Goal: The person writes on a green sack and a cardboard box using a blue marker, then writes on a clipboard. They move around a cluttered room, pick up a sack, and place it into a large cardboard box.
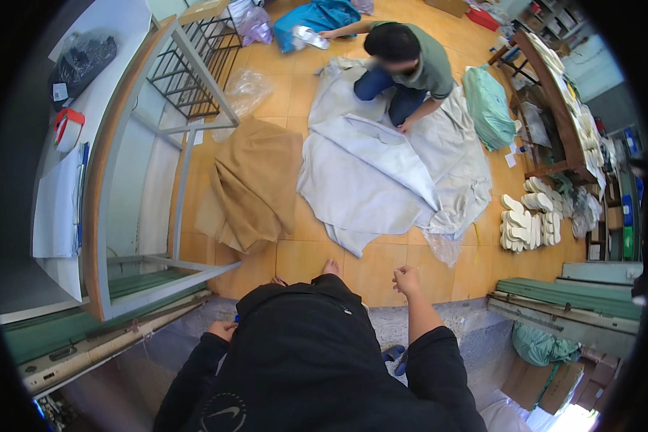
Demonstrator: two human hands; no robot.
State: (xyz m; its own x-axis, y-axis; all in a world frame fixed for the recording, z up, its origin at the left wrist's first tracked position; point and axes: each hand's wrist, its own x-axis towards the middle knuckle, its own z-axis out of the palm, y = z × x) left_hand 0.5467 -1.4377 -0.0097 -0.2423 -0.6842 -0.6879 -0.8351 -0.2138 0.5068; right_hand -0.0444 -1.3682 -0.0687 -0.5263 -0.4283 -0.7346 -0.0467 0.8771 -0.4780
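Right grip (405, 279) curled in, apparently empty, nearer the pale grey hide (363, 198) at its 11 o'clock; left grip's (224, 330) closure: cannot tell.

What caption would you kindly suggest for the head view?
Wearer's left hand and right hand; ahead, a co-worker crouches on pale sheets beside brown material.
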